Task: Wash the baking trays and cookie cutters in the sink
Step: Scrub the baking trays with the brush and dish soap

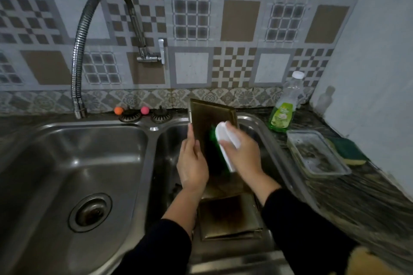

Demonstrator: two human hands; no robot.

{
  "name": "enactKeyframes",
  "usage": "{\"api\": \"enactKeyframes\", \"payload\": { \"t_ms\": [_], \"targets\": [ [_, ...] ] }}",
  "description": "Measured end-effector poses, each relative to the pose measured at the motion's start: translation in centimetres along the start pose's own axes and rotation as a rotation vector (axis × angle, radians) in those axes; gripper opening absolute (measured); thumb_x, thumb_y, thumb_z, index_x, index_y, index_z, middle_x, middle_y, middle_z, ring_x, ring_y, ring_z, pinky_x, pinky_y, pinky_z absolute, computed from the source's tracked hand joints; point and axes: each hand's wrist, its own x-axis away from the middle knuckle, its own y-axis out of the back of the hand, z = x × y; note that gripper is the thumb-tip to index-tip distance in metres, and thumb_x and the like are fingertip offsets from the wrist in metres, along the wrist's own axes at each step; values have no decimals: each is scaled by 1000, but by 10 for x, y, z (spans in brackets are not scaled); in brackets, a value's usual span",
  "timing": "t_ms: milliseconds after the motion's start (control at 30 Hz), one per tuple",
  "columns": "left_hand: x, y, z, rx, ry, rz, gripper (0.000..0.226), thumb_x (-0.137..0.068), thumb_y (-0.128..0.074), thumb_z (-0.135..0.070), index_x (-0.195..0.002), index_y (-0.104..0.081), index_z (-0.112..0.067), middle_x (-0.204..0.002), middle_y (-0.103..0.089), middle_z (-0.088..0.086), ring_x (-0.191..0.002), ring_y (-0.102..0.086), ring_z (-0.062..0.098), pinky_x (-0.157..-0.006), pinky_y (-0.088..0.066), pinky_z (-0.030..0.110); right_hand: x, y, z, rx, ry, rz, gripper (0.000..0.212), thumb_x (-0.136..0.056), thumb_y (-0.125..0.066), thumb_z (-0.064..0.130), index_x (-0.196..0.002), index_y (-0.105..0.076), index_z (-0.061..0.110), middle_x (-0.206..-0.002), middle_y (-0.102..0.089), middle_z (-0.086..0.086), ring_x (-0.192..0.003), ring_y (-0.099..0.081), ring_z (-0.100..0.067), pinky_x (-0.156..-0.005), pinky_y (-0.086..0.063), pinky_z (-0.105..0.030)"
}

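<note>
A dark, stained baking tray (212,116) stands tilted upright over the right sink basin (167,154). My left hand (192,163) grips its left edge. My right hand (242,152) holds a white scrub brush (225,138) with green bristles pressed against the tray's face. Another stained baking tray (228,219) lies flat in the right basin below my hands. No cookie cutters are in sight.
The left basin (73,174) has a drain (90,212); a flexible tap (78,47) arches above it. On the right counter stand a green dish soap bottle (282,114), a clear plastic container (317,154) and a green-yellow sponge (350,152). Two strainer plugs (145,115) sit behind the sink.
</note>
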Motion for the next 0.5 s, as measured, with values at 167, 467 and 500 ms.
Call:
{"api": "enactKeyframes", "payload": {
  "t_ms": [167, 467, 500],
  "targets": [
    [12, -10, -11, -169, -119, 20, 54, -103, -30, -24, -151, -14, -42, -125, -49, -9, -89, -57, 8, -69, -49, 29, -59, 21, 39, 25, -95, 27, 67, -89, -49, 59, -147, -17, 46, -154, -28, -4, -137, -34, -27, -97, -35, -34],
    [39, -22, -24, -399, -339, 107, 56, -99, -27, -34, -152, -8, -38, -140, -42, -4, -99, -61, 15, -53, -53, 32, -73, 19, 62, 250, -108, -100, 68, -87, -60, 48, -146, -25, 45, -144, -34, -14, -110, -56, -30, -85, -46, -32],
    [39, -20, -23, -384, -330, 129, 56, -98, -25, -40, -151, -6, -40, -142, -40, -4, -106, -59, 15, -59, -54, 31, -73, 19, 61, 224, -109, -98, 66, -87, -60, 44, -146, -28, 44, -145, -35, -12, -113, -55, -28, -86, -46, -31]
  ]
}}
